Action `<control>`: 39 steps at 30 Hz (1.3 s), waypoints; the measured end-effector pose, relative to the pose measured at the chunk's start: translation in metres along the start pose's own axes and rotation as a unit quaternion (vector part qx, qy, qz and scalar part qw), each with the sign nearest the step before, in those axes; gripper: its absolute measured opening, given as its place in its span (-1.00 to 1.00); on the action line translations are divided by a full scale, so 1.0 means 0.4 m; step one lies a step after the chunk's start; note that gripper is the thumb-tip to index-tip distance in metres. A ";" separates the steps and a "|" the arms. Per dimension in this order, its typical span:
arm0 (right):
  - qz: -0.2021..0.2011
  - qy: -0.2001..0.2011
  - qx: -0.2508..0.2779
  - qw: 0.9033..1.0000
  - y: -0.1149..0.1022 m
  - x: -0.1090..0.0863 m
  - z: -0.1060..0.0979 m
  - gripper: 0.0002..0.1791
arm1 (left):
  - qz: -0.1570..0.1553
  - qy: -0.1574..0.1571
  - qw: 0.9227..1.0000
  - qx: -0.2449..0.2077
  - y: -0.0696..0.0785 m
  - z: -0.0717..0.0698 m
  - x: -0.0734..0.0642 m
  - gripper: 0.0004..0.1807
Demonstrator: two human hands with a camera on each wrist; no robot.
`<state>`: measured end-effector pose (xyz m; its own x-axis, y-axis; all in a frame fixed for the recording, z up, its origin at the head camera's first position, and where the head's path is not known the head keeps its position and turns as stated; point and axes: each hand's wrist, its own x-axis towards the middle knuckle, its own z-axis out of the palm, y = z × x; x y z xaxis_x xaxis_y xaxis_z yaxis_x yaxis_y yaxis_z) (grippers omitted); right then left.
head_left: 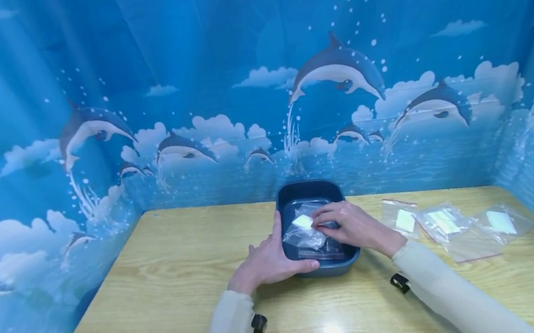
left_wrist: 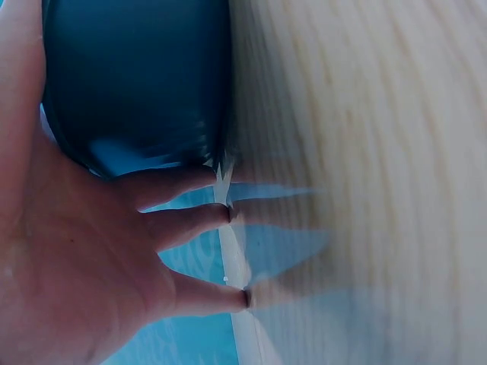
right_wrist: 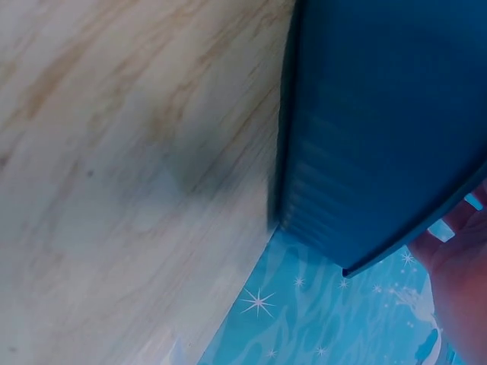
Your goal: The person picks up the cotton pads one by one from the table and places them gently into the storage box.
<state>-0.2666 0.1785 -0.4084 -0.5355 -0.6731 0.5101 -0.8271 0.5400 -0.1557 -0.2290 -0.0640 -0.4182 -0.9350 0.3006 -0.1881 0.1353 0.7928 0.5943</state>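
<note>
A dark blue-grey plastic bin [head_left: 327, 270] stands on the table, its outer wall [left_wrist: 137, 76] filling much of the left wrist view. My left hand [head_left: 271, 260] rests against its near left corner, the thumb along the near side. In the left wrist view that hand's fingers [left_wrist: 190, 224] are straight and spread. My right hand [head_left: 349, 223] reaches over the bin's right rim and pinches the edge of a clear zip bag [head_left: 304, 237] with a white piece in it. Other clear bags lie beneath, partly hidden. The right wrist view shows mostly the bin's outside [right_wrist: 380, 129].
To the right of the bin lie several clear zip bags with white pieces: one nearest [head_left: 405, 220], one in the middle [head_left: 445, 221], one farther right [head_left: 501, 222]. A blue dolphin-print curtain [head_left: 225, 155] borders the wooden table [head_left: 175, 311] at the back and sides.
</note>
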 end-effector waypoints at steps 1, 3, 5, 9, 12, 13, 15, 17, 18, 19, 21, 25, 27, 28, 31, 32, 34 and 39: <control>-0.001 0.000 -0.001 1.000 0.000 0.000 0.000 -0.80 | -0.001 0.000 1.000 -0.001 0.000 0.001 -0.001 0.54; -0.002 -0.001 -0.003 1.000 0.002 0.001 0.001 -0.81 | -0.001 -0.001 1.000 -0.002 0.000 0.001 -0.001 0.54; -0.004 -0.003 -0.004 1.000 0.003 0.001 0.002 -0.82 | 0.000 0.000 1.000 -0.003 -0.001 0.002 -0.001 0.54; 0.002 -0.016 -0.003 1.000 0.005 0.002 0.002 -0.83 | 0.002 0.000 1.000 -0.006 -0.001 0.000 -0.001 0.54; 0.013 -0.035 0.002 0.999 0.005 0.001 0.000 -0.83 | 0.001 -0.002 1.000 -0.007 -0.002 0.000 -0.001 0.54; 0.017 -0.040 0.005 0.999 0.004 0.001 -0.002 -0.82 | 0.001 -0.002 1.000 -0.007 -0.002 0.001 -0.001 0.54; 0.027 -0.050 0.009 0.998 0.003 0.002 -0.002 -0.80 | 0.002 0.000 1.000 -0.005 -0.001 0.001 -0.002 0.54; 0.040 -0.055 0.015 0.998 0.001 0.002 -0.005 -0.78 | 0.001 0.001 1.000 -0.003 -0.001 0.002 -0.002 0.54; 0.048 -0.055 0.019 0.997 0.000 0.002 -0.006 -0.77 | 0.001 0.001 1.000 -0.003 0.000 0.002 -0.003 0.54; 0.056 -0.054 0.022 0.997 -0.002 0.002 -0.008 -0.76 | 0.001 0.002 1.000 -0.002 -0.001 0.003 -0.002 0.54; 0.073 -0.049 0.027 0.996 -0.004 0.000 -0.012 -0.75 | 0.001 0.002 1.000 -0.003 -0.001 0.003 -0.002 0.54; 0.100 -0.028 0.025 0.994 -0.008 -0.009 -0.025 -0.68 | 0.004 0.005 1.000 -0.003 -0.002 0.001 -0.002 0.54; 0.111 -0.018 0.016 0.993 -0.007 -0.017 -0.032 -0.61 | 0.005 0.005 1.000 -0.003 -0.003 0.000 -0.003 0.55; 0.118 -0.014 0.010 0.993 -0.007 -0.021 -0.035 -0.56 | 0.006 0.005 1.000 -0.003 -0.004 0.001 -0.003 0.54; 0.139 -0.011 -0.016 0.990 -0.004 -0.033 -0.045 -0.43 | 0.006 0.005 1.000 -0.004 -0.004 0.000 -0.002 0.55; 0.146 -0.013 -0.026 0.989 -0.003 -0.037 -0.049 -0.39 | 0.006 0.005 1.000 -0.005 -0.004 0.000 -0.002 0.55; 0.161 -0.022 -0.048 0.986 -0.003 -0.044 -0.056 -0.30 | 0.006 0.006 1.000 -0.007 -0.003 -0.001 -0.002 0.55; 0.198 -0.061 -0.102 0.973 -0.002 -0.064 -0.077 -0.13 | 0.006 0.008 1.000 -0.010 -0.002 0.000 -0.001 0.55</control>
<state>-0.2468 0.2108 -0.3953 -0.8319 -0.4400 0.3382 -0.5074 0.8498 -0.1425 -0.2287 -0.0649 -0.4185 -0.9381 0.3025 -0.1687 0.1406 0.7777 0.6127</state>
